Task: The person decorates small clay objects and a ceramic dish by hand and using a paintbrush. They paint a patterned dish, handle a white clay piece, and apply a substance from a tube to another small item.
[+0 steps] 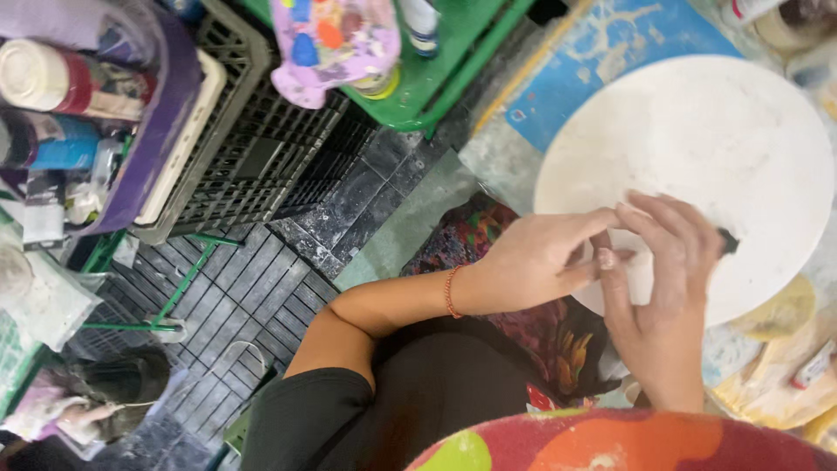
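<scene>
Nearest us, the right hand (660, 288) pinches a small dark object (728, 242) at its fingertips over the round white disc (697, 131); the left hand (532, 262) meets it, fingertips pinched together, contents indiscernible.

White round board (697, 131), blue mat (602, 61), green tray (436, 78), multicoloured floral apron (523, 331).

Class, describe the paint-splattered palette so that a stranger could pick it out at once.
Start from the green stand at the top, beside the black crate. The palette rests against its left edge. It alone is lilac, irregular in outline, and dotted with blue, orange and yellow paint blobs.
</scene>
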